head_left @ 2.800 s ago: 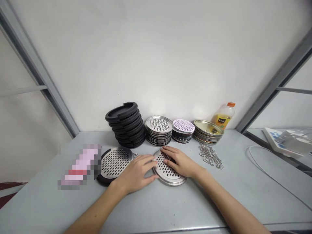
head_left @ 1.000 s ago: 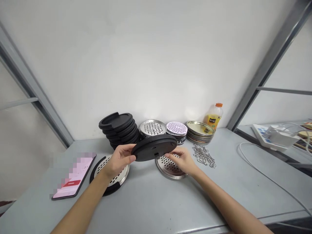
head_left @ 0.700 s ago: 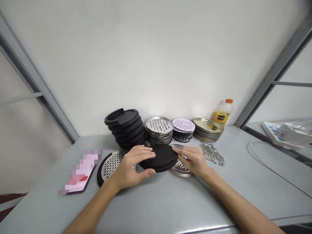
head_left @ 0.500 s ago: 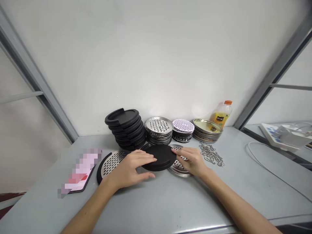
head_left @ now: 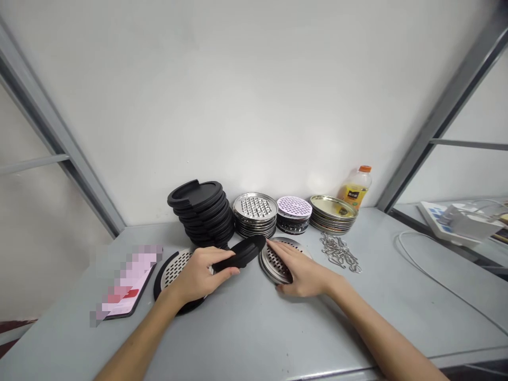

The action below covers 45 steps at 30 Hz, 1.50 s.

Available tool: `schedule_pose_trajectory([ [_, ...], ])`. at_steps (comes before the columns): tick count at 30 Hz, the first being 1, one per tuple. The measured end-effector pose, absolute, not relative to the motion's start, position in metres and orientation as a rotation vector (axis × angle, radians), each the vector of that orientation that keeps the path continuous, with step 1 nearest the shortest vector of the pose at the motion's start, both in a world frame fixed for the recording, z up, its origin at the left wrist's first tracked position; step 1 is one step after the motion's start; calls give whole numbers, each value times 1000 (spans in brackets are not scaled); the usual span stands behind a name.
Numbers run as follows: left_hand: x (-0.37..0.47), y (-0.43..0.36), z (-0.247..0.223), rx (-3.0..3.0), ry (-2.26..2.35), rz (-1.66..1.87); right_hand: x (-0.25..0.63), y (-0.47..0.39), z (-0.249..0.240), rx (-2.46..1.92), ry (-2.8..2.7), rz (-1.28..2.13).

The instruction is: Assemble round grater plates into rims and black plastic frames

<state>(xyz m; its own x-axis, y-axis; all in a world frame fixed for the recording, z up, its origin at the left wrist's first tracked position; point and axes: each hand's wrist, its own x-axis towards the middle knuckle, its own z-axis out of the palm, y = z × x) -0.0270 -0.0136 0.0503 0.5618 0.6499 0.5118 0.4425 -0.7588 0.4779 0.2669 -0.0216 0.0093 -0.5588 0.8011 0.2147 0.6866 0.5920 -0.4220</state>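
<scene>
A black round disc [head_left: 248,251] is tilted on edge, pinched between the thumb and fingers of my left hand [head_left: 201,272]. Under and behind that hand lies a black-rimmed perforated metal plate [head_left: 174,270], partly hidden. My right hand [head_left: 304,267] rests over a short stack of perforated metal discs [head_left: 273,262], its fingers on the top and its thumb near the front edge; whether it grips one is unclear. Its fingertips are close to the right end of the black disc.
Along the wall stand stacks of black rings [head_left: 202,211], metal graters [head_left: 256,206], small perforated discs [head_left: 294,206] and gold-toned lids [head_left: 333,206], plus a bottle [head_left: 356,188]. Metal hooks [head_left: 340,253] lie to the right, a phone [head_left: 129,286] to the left, a white cable [head_left: 432,275] at far right.
The black disc has gone from nearly flat to tilted on edge, and my left hand has closed on it. My right hand has left the disc and moved onto the metal discs.
</scene>
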Motion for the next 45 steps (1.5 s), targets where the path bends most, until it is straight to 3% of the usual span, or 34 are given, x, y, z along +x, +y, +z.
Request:
schedule_pose_trajectory([
  [7,-25,-18,53,2506,811,990,284,-23,32,-1107,-2239,410],
  [13,-13,-25,51,2534,578,637,300,-23,38,-1077,-2031,419],
  [21,-17,-21,42,2634,804,210,257,-34,29,-904,-2339,327],
  [31,-17,-21,39,2569,938,403,249,-37,32,-872,-2460,459],
  [39,-15,-23,40,2556,940,428,274,-7,9,-1357,-2105,189],
  [45,-13,-23,38,2503,936,470,282,-2,6,-1371,-2177,324],
])
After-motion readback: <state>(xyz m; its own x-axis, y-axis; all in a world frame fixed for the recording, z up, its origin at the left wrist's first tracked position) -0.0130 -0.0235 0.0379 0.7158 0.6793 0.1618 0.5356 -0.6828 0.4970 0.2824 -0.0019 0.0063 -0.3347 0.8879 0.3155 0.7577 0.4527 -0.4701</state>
